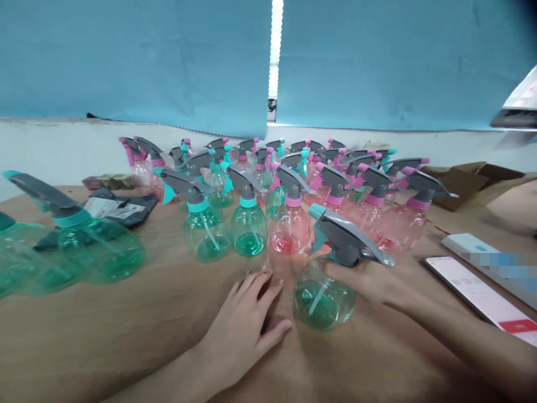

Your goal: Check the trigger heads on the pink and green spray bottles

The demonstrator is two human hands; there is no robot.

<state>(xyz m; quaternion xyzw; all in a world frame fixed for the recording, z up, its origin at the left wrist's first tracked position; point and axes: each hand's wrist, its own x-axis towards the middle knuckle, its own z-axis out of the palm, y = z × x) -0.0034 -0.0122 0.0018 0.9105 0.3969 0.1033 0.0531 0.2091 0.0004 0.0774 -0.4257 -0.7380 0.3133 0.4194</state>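
My right hand (364, 280) is closed around the neck of a clear green spray bottle (323, 305) with a grey and turquoise trigger head. Part of the fingers is hidden behind the bottle, which looks slightly tilted. My left hand (247, 313) rests on the table to the left of that bottle, fingers spread, holding nothing. Just beyond my hands stand another green spray bottle (249, 232) and a pink spray bottle (288, 226), each with a little coloured tint at the bottom and a tube inside.
Several more pink and green spray bottles crowd the back of the table. At the left are blurred green bottles (100, 252) and a dark plastic packet (121, 207). A phone (474, 291), a white box (482, 252) and an opened cardboard box (474, 182) lie at the right.
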